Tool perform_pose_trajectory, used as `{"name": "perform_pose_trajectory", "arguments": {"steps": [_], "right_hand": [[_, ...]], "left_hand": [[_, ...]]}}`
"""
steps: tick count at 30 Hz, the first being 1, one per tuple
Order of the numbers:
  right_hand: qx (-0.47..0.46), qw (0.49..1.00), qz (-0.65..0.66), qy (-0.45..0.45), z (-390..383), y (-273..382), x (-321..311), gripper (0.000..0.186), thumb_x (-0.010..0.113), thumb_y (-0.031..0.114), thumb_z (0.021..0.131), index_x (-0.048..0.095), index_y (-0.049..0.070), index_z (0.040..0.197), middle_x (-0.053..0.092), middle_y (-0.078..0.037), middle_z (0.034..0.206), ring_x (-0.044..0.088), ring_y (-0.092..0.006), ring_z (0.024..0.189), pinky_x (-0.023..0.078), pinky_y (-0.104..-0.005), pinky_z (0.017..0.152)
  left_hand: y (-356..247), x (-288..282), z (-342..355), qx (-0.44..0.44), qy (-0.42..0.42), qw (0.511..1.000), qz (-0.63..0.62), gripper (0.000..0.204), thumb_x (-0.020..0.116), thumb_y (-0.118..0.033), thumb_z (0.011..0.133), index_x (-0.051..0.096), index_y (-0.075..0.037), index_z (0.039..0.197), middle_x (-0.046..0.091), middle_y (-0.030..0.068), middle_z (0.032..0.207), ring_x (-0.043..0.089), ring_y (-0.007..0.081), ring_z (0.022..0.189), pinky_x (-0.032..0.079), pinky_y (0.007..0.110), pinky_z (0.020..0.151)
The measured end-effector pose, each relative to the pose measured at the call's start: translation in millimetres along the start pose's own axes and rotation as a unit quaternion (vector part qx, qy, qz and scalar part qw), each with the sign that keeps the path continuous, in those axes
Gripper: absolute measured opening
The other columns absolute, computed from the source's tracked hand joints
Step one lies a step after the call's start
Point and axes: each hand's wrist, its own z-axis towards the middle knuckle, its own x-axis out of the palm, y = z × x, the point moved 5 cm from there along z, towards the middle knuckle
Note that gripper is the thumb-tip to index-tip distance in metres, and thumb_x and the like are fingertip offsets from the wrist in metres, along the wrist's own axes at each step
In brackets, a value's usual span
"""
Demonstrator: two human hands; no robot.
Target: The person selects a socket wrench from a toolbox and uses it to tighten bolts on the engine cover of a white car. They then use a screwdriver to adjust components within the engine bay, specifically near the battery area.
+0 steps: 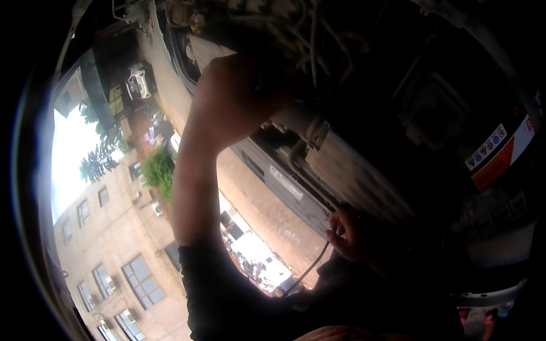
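Observation:
My left hand reaches over the front of a vehicle's engine bay, at the end of a bare forearm and dark sleeve. Its fingers go into deep shade among hoses, so what they touch is hidden. Beside its wrist lies a pale radiator top with a hose neck and clamp. Lower right, my right hand has its fingers curled in next to the grey front crossmember. A thin dark cable runs down-left from near these fingertips; whether they grip it is unclear.
Dusty hoses and dark engine parts fill the top. A red-and-white warning label is at the right. A strip of skin shows at the lower edge, its owner unclear. Beyond the vehicle stand a beige building, a green bush and a white vehicle.

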Motion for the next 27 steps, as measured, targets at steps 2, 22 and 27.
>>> {"name": "perform_pose_trajectory", "arguments": {"steps": [2, 22, 27], "right_hand": [[-0.003, 1.0, 0.01, 0.012, -1, -1, 0, 0.028, 0.071, 0.017, 0.086, 0.056, 0.004, 0.105, 0.06, -0.008, 0.087, 0.058, -0.0162, 0.07, 0.05, -0.031, 0.062], [-0.004, 1.0, 0.023, -0.006, -3, -3, -1, 0.034, 0.072, 0.02, 0.087, 0.056, 0.001, 0.11, 0.062, -0.012, 0.092, 0.062, -0.0199, 0.071, 0.052, -0.0331, 0.062], [-0.002, 1.0, 0.007, -0.002, -3, -3, -1, 0.035, 0.072, 0.02, 0.087, 0.056, 0.001, 0.111, 0.063, -0.012, 0.092, 0.062, -0.0197, 0.071, 0.051, -0.033, 0.063]], "left_hand": [[8, 2, 8, 0.013, 0.013, 1.0, -0.001, 0.013, 0.078, -0.016, 0.082, 0.072, -0.005, 0.084, 0.062, 0.002, 0.062, 0.054, 0.0047, 0.054, 0.04, 0.023, 0.049], [8, 20, 69, 0.159, 0.138, 0.977, 0.039, 0.026, 0.081, -0.021, 0.077, 0.061, -0.009, 0.066, 0.055, 0.0001, 0.057, 0.052, 0.0068, 0.053, 0.037, 0.026, 0.05], [8, 20, 76, 0.111, 0.164, 0.979, 0.05, 0.025, 0.081, -0.024, 0.077, 0.064, -0.007, 0.072, 0.056, 0.0002, 0.058, 0.051, 0.0081, 0.054, 0.037, 0.026, 0.051]]}}
